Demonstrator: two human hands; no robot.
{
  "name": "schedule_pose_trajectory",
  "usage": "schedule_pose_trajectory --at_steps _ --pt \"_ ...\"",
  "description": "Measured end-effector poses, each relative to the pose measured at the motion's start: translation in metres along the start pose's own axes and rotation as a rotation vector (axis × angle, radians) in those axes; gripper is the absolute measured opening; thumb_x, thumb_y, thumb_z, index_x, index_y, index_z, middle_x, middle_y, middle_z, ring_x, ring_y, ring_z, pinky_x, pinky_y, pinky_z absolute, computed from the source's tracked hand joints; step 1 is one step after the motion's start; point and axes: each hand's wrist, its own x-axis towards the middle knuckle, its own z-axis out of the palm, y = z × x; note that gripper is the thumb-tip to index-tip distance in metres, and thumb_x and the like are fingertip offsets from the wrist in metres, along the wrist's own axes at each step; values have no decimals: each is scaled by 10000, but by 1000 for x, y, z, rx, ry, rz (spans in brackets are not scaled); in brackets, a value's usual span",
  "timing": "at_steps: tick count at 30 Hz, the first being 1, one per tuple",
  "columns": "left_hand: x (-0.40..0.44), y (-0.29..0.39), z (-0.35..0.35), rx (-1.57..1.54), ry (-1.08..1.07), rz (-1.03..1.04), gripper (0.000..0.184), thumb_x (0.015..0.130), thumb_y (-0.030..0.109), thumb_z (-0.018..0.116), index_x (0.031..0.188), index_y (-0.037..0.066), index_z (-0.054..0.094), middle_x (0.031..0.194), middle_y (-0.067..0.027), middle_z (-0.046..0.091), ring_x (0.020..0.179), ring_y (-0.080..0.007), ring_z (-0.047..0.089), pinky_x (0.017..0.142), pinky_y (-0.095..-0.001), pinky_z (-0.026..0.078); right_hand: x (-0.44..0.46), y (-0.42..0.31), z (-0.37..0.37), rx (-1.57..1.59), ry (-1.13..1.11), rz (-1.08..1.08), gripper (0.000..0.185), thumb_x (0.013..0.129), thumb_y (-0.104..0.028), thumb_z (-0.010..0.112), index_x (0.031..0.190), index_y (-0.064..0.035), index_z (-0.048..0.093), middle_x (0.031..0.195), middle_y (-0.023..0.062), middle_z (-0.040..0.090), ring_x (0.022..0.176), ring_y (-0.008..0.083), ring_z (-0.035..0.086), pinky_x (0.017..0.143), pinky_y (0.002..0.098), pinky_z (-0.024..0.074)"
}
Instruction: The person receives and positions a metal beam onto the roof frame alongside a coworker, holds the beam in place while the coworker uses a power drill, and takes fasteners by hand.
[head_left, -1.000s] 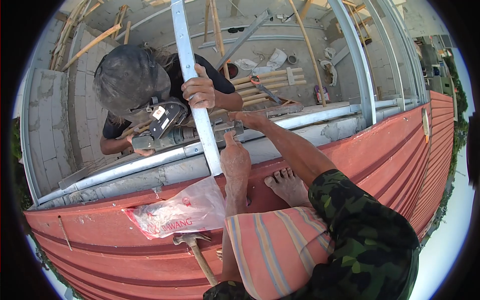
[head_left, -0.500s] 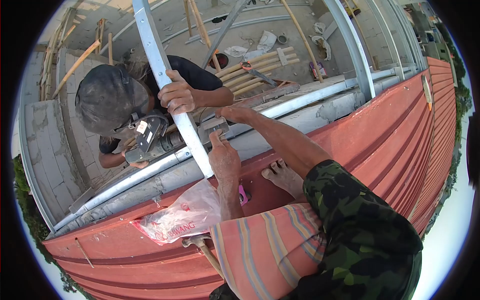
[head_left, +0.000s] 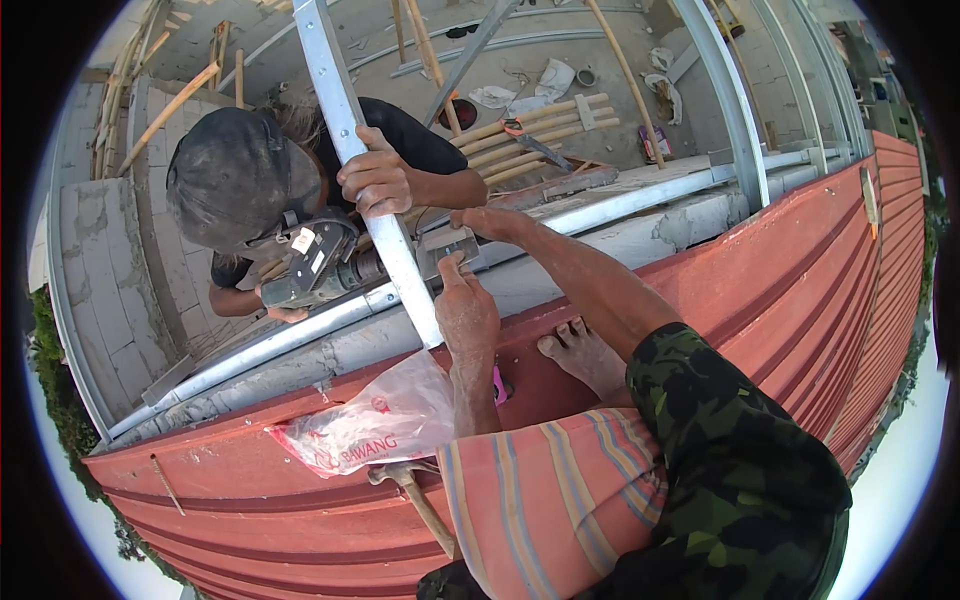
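Observation:
My left hand (head_left: 467, 308) reaches up from the bottom, its fingers pinched at the lower edge of a short metal piece (head_left: 436, 244). My right hand (head_left: 487, 222) comes from the right and is closed at that piece's upper right corner. The piece lies against the right side of a shiny metal upright (head_left: 375, 195). Opposite me, a co-worker in a dark cap grips the upright with one hand and holds a power tool (head_left: 322, 285) with the other. The tool's front end is hidden behind the upright.
A long metal rail (head_left: 255, 350) runs along the block wall. On the red metal roofing (head_left: 350, 530) lie a plastic bag (head_left: 375, 420) and a hammer (head_left: 425, 505). My bare foot (head_left: 588, 358) rests right of my left hand. Bamboo poles (head_left: 525, 145) and a saw (head_left: 535, 143) lie beyond the wall.
The whole view swung and partly came back. Both my hands are still at the short metal piece, and the co-worker still holds the upright and the tool.

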Motion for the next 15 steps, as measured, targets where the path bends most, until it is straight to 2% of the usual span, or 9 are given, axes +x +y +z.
schedule_pose_trajectory --at_steps 15 --pt "0 0 0 -6 -19 -1 208 915 122 405 1106 59 456 786 -270 605 758 -429 598 633 -489 430 -1 6 -1 38 8 -117 450 886 -310 296 1173 -47 523 1234 152 515 1166 262 445 1005 355 292"
